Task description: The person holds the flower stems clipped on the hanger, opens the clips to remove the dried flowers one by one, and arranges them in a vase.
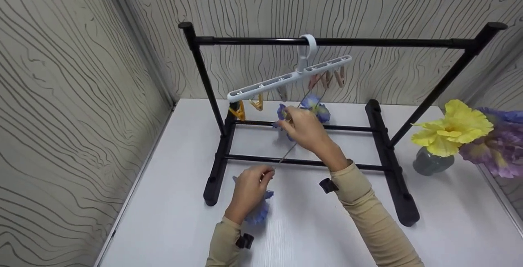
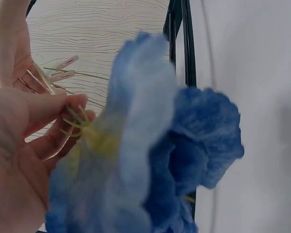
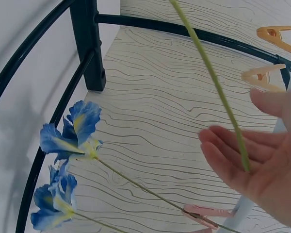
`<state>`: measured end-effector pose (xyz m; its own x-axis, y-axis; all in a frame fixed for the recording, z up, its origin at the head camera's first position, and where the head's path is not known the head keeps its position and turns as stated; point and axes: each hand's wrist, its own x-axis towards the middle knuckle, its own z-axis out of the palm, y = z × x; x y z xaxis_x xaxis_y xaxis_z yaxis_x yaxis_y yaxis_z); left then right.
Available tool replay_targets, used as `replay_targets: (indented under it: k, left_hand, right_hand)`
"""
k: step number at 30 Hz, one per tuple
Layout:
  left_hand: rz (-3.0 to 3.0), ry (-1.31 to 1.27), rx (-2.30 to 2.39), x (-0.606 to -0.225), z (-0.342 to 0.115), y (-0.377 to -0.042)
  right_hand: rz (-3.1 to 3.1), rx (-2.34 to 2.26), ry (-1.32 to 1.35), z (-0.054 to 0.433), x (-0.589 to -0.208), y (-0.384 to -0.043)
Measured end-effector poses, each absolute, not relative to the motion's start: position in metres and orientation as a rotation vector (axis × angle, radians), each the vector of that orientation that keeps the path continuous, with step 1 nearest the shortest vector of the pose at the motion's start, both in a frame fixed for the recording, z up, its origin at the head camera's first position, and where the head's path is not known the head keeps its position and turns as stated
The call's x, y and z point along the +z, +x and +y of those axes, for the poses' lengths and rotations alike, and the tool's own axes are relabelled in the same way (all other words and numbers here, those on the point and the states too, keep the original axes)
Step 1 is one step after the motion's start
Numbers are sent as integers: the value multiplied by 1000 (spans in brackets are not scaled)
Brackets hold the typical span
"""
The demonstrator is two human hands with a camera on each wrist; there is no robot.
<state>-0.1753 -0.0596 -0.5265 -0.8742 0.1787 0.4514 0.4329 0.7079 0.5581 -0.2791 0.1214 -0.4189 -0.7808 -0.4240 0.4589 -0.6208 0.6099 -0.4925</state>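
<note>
Below a white clip hanger (image 1: 295, 76), head view: left hand (image 1: 250, 187) and right hand (image 1: 308, 130), apart, along one stem (image 1: 288, 152). Left wrist view: blue iris (image 2: 136, 136), pinched below its bloom by left hand. Right wrist view: stem across right hand's loose fingers; two further irises (image 3: 77, 128) nearby.

The blue flower (image 2: 138, 131) is showing matt, cloth-like petals with ruffled edges, while its green stem (image 3: 215, 80) is looking like smooth plastic. The white hanger (image 1: 265, 88) and the clips (image 3: 269, 34) are appearing as moulded plastic. The black top bar (image 1: 388, 42) is gleaming like glossy painted metal. The tabletop (image 1: 163, 201) is softly reflecting light from a smooth finish, the wall (image 1: 245, 5) is displaying a wood-grain pattern, and the sleeves (image 1: 376, 218) are looking like matt, creased cloth.
</note>
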Motion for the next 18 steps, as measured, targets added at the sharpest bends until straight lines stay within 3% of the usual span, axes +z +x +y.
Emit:
replay_targets:
  k: [9,18]
  left_hand:
    - [-2460,-479,-561,-511,-54,-192]
    - [-2341,-565,-438,-511,-45,-203]
  right_hand:
    - [-2692,718,1182,138,-435,-264]
    - [-2687,904,1356,150,-450,-256]
